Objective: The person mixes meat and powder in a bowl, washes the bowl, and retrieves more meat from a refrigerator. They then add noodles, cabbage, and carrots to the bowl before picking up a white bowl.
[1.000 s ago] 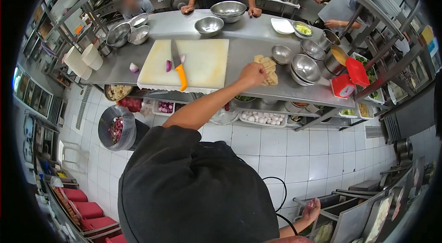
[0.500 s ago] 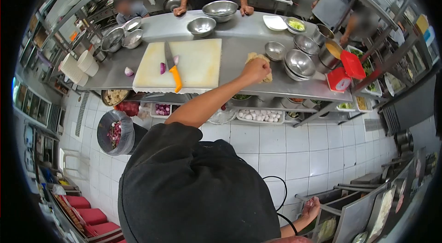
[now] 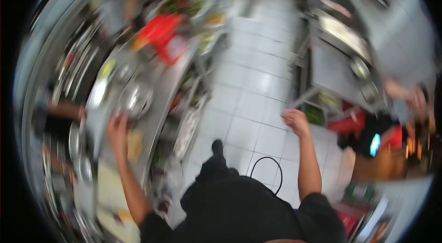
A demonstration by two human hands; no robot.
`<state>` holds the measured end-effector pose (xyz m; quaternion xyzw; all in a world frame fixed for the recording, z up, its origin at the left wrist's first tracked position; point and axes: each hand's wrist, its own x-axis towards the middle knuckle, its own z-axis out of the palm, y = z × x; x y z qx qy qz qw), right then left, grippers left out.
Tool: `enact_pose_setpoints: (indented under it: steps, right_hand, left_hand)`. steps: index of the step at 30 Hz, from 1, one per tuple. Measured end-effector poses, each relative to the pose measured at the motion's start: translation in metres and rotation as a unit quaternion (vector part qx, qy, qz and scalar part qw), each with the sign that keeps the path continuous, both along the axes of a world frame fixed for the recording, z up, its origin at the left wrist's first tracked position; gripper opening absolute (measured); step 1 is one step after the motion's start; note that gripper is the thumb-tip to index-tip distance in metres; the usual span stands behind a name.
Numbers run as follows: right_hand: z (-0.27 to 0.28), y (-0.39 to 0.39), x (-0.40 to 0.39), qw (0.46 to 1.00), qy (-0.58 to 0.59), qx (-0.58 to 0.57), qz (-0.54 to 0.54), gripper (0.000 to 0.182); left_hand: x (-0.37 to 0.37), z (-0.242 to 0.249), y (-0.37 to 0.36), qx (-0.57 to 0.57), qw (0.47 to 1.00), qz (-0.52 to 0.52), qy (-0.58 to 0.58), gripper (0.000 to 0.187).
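Observation:
My left hand is raised over the steel counter, blurred by motion. Its fingers stretch apart toward the metal bowls, overlapping their near edge in this view. Beside that wrist lies a tan cloth on the counter, out of the hand. My right hand hangs out over the tiled aisle, fingers loosely bent with nothing in them. Behind my left forearm is the cutting board, and the yellow knife handle shows blurred on it.
A red scale stands at the counter's far end. White floor tiles run between the counter and a metal work table on the right. Another person's arm shows across the counter; more people are at the far right. A black cable loops near me.
My view has swung to the right, toward the aisle. My left hand has let go of the cloth and lifted off it. My right hand has come forward, away from the side rack.

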<state>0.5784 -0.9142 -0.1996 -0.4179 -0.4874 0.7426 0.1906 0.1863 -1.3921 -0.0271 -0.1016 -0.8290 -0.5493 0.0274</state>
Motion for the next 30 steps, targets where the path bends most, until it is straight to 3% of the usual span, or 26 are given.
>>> enact_pose_setpoints:
  steps: [1, 2, 4, 9, 17, 22, 27, 30]
  right_hand:
    - [-0.006, 0.011, -0.012, 0.999, 0.018, 0.008, 0.025, 0.009]
    - [0.017, 0.011, -0.034, 0.999, -0.026, 0.022, -0.004, 0.009]
    - [0.032, 0.029, -0.063, 0.998, -0.057, 0.003, 0.009, 0.015]
    - [0.078, 0.070, -0.122, 0.999, -0.005, 0.035, -0.037, 0.013]
    - [0.098, 0.170, -0.138, 0.990, -0.007, 0.074, -0.119, 0.012]
    - [0.070, 0.277, -0.142, 0.987, -0.019, 0.063, -0.149, 0.011]
    - [0.076, 0.423, -0.167, 0.985, 0.000, 0.062, -0.161, 0.014]
    - [0.108, 0.501, -0.188, 0.986, 0.017, 0.064, -0.153, 0.016]
  left_hand:
    - [0.002, 0.002, 0.016, 0.037, 0.999, -0.013, -0.022, 0.020]
    - [0.006, 0.017, 0.024, -0.044, 0.996, -0.072, -0.006, 0.021]
    - [0.009, 0.025, 0.054, 0.013, 0.994, -0.105, 0.008, 0.018]
    - [-0.033, 0.033, 0.155, 0.055, 0.975, -0.216, 0.005, 0.014]
    - [-0.041, 0.053, 0.422, 0.102, 0.872, -0.475, -0.056, 0.007]
    - [-0.019, 0.069, 0.612, 0.095, 0.788, -0.608, 0.018, 0.009]
    - [-0.034, 0.103, 0.774, 0.090, 0.788, -0.604, 0.081, 0.005]
    - [-0.063, 0.127, 0.860, 0.110, 0.800, -0.580, 0.104, 0.006]
